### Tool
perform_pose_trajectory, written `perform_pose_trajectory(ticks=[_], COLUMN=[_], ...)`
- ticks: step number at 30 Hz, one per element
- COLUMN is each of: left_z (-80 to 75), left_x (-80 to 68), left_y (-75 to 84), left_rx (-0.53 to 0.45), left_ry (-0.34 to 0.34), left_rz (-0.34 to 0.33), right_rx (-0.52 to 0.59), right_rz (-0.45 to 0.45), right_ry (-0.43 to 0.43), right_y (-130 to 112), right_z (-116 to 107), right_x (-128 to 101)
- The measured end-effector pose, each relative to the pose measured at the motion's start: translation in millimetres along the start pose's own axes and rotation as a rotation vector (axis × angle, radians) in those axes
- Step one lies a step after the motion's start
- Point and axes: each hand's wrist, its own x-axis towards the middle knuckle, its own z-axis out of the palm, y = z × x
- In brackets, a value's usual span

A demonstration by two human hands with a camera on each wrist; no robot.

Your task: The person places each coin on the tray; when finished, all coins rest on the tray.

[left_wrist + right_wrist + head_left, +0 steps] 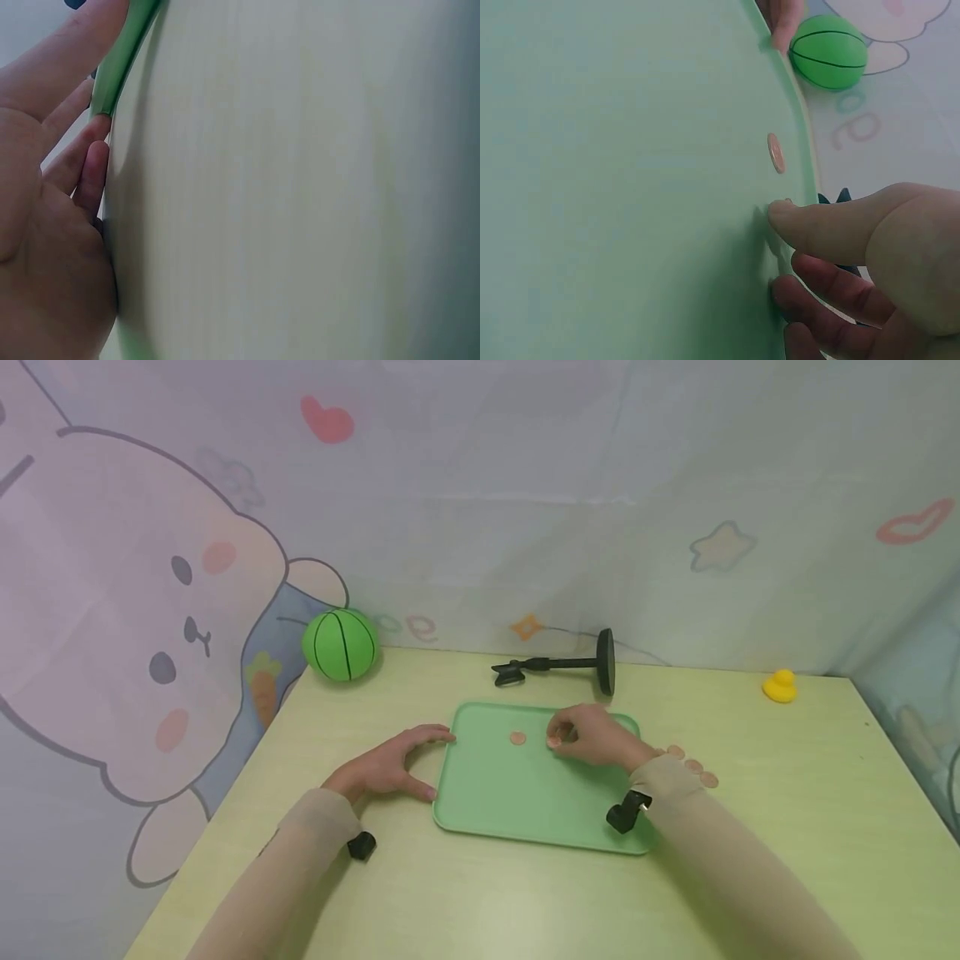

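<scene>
Ball (340,644): green, black seams, at the table's (465,902) far left edge against the printed backdrop. Untouched.

Left hand (386,767): rests on the table at the tray's left rim, fingers spread and fairly straight, index tip and thumb tip against the edge. It steadies the tray and grips nothing. The left wrist view shows the fingers (86,161) lying along the rim.

Tray (517,793): pale green, shallow, rounded corners, flat on the table centre. Judged stiff light plastic with a smooth floor, likely to slide if pushed; the raised rim is the place to hold it.

Loose disc (517,738): small, pinkish-tan, flat on the tray floor near the far rim, left of the right hand.

Held disc (554,742): same kind, under the right hand's fingertips on the tray floor. Judged thin, rigid, very light and hard to lift off a smooth surface; best pinched by its edge or slid to the rim and tipped up.

Right hand (592,735): over the tray's far right part, fingers curled, thumb (832,225) and fingertips pinching the held disc.

Stand (570,667): black, round base, lying on its side behind the tray.

Spare discs (693,765): a short row on the table just beside the tray's right rim, partly hidden by the right wrist.

Duck (780,686): yellow, far right corner.
</scene>
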Motion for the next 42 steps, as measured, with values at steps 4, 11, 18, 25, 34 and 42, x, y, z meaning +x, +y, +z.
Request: perform_pose_trajectory(ticks=[4,11,18,25,34,42], left_z=[0.4,0.4,0.3,0.1,0.3,0.5], left_x=[-0.5,-0.3,-0.7,-1.0,-0.3,-0.3], left_y=[0.6,0.2,0.5,0.9,-0.2,-1.8], left_rx=[-0.004,-0.011,-0.001,0.011,0.007,0.005], left_ry=[-0.001,-0.003,-0.002,-0.004,-0.003,-0.002], left_rz=[-0.006,0.001,-0.012,-0.019,-0.002,-0.01], right_rx=[0.003,0.018,0.015,0.012,0.005,0.011], right_rz=[-0.001,0.072,0.118,0.135,0.144,0.153], right_ry=[0.022,0.042,0.037,0.043,0.047,0.053], right_y=[-1.1,-0.2,-0.3,-3.5,-4.1,-4.0], right_z=[6.1,11.2,10.8,10.5,11.0,12.3], right_x=[5.1,9.9,11.3,11.2,12.1,11.7])
